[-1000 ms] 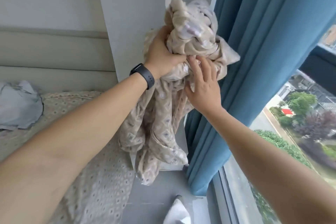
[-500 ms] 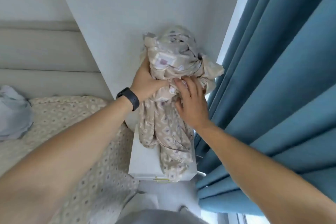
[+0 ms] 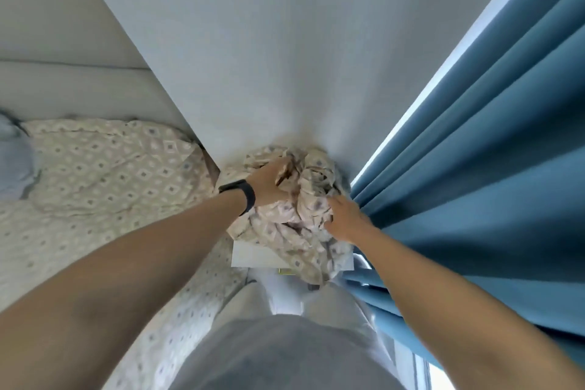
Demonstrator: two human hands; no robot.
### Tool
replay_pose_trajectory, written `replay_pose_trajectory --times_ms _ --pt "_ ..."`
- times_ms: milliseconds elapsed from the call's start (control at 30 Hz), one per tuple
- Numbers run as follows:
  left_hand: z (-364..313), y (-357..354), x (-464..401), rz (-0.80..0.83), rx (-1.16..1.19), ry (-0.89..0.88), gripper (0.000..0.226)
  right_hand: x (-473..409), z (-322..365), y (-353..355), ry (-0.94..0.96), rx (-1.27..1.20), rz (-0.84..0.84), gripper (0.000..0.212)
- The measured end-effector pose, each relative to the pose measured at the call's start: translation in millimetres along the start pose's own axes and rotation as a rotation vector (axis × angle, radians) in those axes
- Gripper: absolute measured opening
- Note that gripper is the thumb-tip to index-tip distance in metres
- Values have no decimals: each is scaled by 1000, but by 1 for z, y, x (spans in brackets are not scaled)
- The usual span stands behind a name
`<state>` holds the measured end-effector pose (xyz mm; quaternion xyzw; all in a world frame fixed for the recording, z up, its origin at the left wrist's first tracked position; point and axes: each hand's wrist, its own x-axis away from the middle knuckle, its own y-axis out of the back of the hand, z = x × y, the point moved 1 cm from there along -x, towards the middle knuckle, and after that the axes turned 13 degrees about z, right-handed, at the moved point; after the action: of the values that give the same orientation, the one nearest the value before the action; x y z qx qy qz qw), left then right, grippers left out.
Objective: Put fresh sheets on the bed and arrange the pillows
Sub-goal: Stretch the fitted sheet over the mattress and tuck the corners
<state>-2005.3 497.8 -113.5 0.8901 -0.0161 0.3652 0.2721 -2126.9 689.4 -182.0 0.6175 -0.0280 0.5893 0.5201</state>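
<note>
My grey shirt (image 3: 285, 355) fills 6 o'clock. Both hands clutch a crumpled beige diamond-print sheet (image 3: 300, 231) piled on the white nightstand (image 3: 253, 258): left hand (image 3: 269, 185) at 11, right hand (image 3: 343, 218) at 1, fingertips buried. Patterned bed (image 3: 104, 174) at 9; blue curtain (image 3: 474, 168) crowds 3.

Both forearms bare, no sleeves visible up to frame edge. Left hand (image 3: 269, 182) and right hand (image 3: 343, 220): no rings or gloves that I can make out. Left wrist carries a slim black rubbery fitness band with a smooth strap (image 3: 243, 195); face not visible. Right wrist bare. Lower centre: plain light grey fabric garment on the torso (image 3: 285, 355), no print or logo, slightly blurred. Below it, pale beige trouser legs (image 3: 335, 302), detail too soft to read.
</note>
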Motion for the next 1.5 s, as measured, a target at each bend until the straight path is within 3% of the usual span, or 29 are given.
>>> replay_pose_trajectory --times_ms 133,267,600,833,1000,1200,1500 --pt "4 -23 -5 44 30 115 85 -28 11 -2 8 -283 302 87" --pt "10 -50 4 -42 162 198 75 -39 36 3 72 -383 395 86" --pt "60 -126 106 -263 592 458 60 -25 90 -32 305 -102 536 84" --pt "86 -203 225 -450 762 533 48 37 172 -93 535 336 469 78" --pt "99 -299 337 -653 868 572 42 128 261 -188 812 509 440 74" --pt "130 -463 481 -859 1005 680 36 275 329 -353 1086 549 482 62" --pt "160 -648 654 -1164 1211 780 25 429 374 -540 1236 606 575 44"
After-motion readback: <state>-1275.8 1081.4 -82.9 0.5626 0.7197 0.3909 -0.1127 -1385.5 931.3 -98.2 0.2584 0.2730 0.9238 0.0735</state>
